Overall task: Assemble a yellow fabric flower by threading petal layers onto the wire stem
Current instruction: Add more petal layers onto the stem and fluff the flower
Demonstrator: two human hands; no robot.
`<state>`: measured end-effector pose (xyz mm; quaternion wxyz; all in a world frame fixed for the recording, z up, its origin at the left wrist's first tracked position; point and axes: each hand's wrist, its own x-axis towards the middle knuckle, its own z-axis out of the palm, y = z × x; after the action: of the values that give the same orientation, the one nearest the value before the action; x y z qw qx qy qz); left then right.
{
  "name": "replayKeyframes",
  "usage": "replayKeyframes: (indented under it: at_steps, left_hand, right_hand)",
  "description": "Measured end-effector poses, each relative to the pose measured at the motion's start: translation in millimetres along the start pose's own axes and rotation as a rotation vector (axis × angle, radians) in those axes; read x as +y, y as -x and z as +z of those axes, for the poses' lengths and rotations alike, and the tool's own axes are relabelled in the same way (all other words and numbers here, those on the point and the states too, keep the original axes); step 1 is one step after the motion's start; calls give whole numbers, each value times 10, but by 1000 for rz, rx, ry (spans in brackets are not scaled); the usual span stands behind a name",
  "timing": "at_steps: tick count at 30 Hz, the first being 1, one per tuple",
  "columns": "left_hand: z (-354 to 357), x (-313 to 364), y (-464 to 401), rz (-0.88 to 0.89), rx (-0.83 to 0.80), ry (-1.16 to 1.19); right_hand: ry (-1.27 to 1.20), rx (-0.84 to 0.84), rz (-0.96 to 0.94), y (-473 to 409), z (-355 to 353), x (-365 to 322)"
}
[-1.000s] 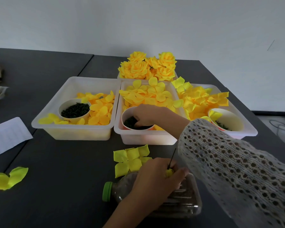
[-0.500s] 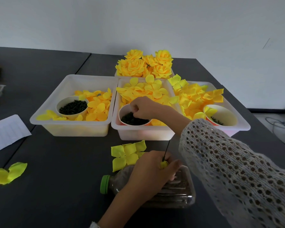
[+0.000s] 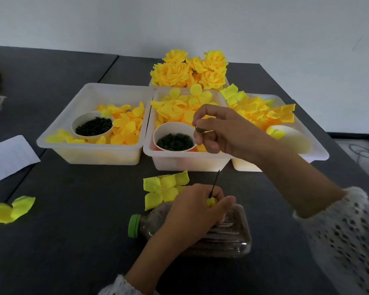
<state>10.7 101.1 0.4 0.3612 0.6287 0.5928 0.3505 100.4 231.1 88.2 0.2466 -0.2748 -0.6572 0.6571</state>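
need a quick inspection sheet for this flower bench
surface: dark table, seam at left
job's things: wire stem with yellow bud; flat petal layer; three tubs of petals; cups of small green pieces; finished flowers
clutter: bottle, paper, stray petal
grippers: left hand grips stem; right hand pinches a green piece
cables: some on floor, far right
surroundings: plain wall
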Motion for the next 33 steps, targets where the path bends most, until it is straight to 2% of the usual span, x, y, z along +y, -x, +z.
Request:
replayKeyframes:
  at_steps: [4,8,28,31,33]
  left_hand:
    - [27,-22,6,32,32,2]
    - [39,-37,4,29,24,22]
    - [32,-37,22,58,31,39]
    - [25,-35,19,48,37,14]
    - [25,-35,16,38,34,6]
  right_hand:
    - [-167,-185,72,428,-9,-26]
    - [-188,-226,116,582,14,54]
    - [-117,-171,75,766,68,253]
    - [4,-138,84,785,102,235]
    - [223,-30,47,780,111,216]
